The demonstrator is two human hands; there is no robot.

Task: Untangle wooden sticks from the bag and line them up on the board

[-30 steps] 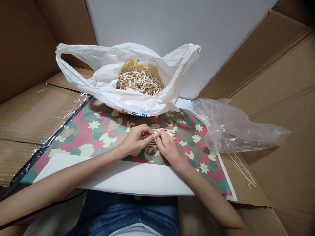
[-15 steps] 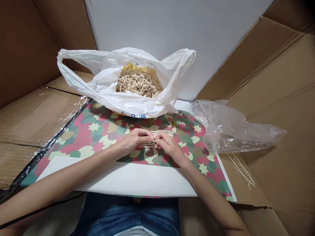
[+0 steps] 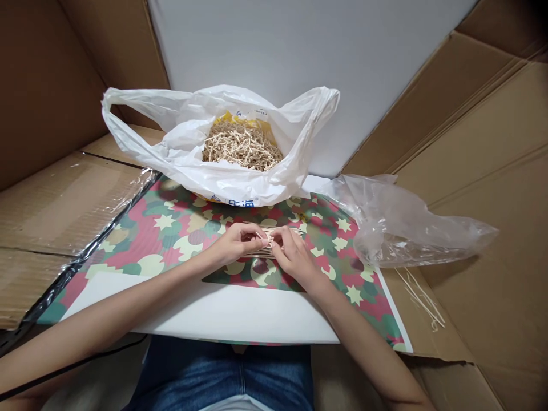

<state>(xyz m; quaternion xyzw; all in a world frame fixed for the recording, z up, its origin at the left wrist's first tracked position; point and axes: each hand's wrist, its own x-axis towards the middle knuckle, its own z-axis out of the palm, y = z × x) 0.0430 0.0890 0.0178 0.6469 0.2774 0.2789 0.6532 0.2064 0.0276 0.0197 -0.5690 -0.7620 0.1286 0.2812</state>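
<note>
A small pile of thin pale wooden sticks (image 3: pixel 286 232) lies on a board with a red, green and cream star pattern (image 3: pixel 171 228). My left hand (image 3: pixel 234 245) and my right hand (image 3: pixel 293 257) meet over the pile, fingers curled and pinched on sticks at its near edge. The fingertips touch each other in the middle. Most of the pile is hidden under both hands.
An open white plastic bag (image 3: pixel 188 154) full of short pale stick pieces (image 3: pixel 242 147) stands behind the hands. A crumpled clear plastic bag (image 3: pixel 402 222) lies to the right. A few loose sticks (image 3: pixel 422 299) rest on the cardboard (image 3: pixel 492 228) at the right. Cardboard walls surround the board.
Both hands stay on the stick pile with only small finger movements; the right hand's fingers have curled a little more over the sticks.
</note>
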